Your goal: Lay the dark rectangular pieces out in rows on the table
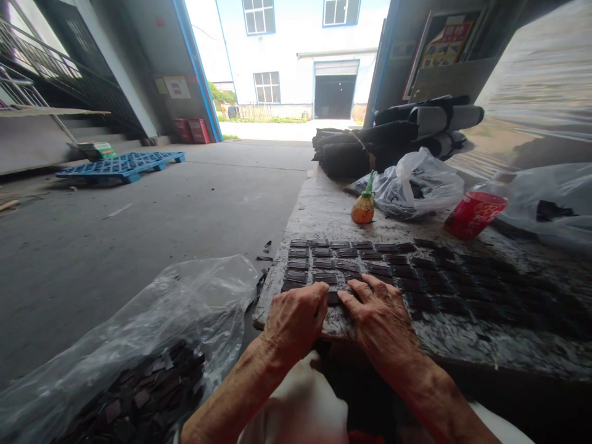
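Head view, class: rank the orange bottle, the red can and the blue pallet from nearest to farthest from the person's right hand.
From the right hand:
1. Orange bottle, straight ahead on the worktable.
2. Red can, ahead to the right, lying tilted.
3. Blue pallet, far left on the floor.

Little can be read here. The red bottle, lying on the tabletop at about two o'clock, carries white script on its label, too blurred to make out. The poster on the wall at one o'clock shows large characters, illegible. The notice at eleven o'clock is too small to read.
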Demonstrator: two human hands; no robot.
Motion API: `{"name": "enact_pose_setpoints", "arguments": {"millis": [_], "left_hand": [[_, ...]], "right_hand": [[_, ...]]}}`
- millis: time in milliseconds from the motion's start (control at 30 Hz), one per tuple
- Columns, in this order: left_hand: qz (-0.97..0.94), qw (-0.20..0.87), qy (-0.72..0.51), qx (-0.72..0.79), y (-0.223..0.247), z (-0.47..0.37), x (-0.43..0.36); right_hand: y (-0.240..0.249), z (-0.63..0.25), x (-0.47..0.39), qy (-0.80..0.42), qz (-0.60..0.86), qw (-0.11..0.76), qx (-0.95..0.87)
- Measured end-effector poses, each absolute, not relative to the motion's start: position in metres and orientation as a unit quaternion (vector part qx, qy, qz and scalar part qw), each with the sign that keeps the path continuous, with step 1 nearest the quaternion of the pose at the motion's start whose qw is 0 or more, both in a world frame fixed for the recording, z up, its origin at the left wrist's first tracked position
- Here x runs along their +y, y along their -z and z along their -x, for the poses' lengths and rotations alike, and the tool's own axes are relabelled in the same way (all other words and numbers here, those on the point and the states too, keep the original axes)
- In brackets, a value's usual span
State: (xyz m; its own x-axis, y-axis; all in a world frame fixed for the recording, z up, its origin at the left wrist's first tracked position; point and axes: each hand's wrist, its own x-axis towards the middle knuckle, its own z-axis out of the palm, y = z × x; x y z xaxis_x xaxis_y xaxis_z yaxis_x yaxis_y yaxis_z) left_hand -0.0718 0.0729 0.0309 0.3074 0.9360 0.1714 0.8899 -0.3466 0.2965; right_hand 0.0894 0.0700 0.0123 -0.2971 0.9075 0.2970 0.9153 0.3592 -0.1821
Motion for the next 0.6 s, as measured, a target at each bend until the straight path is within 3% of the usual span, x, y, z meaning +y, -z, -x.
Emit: {"name": "enact_pose_setpoints", "arguments": {"millis": [333, 600], "left_hand": [[-0.845, 0.063, -0.123, 0.516, -0.024, 0.061, 0.078], [-0.823, 0.094, -0.167, 0.535, -0.027, 0.061, 0.083]], "right_hand": [[-0.025, -0.110, 0.085, -0.045, 0.616, 0.268, -0.739], [-0.022, -0.113, 0.085, -0.069, 0.616, 0.296, -0.727]]}}
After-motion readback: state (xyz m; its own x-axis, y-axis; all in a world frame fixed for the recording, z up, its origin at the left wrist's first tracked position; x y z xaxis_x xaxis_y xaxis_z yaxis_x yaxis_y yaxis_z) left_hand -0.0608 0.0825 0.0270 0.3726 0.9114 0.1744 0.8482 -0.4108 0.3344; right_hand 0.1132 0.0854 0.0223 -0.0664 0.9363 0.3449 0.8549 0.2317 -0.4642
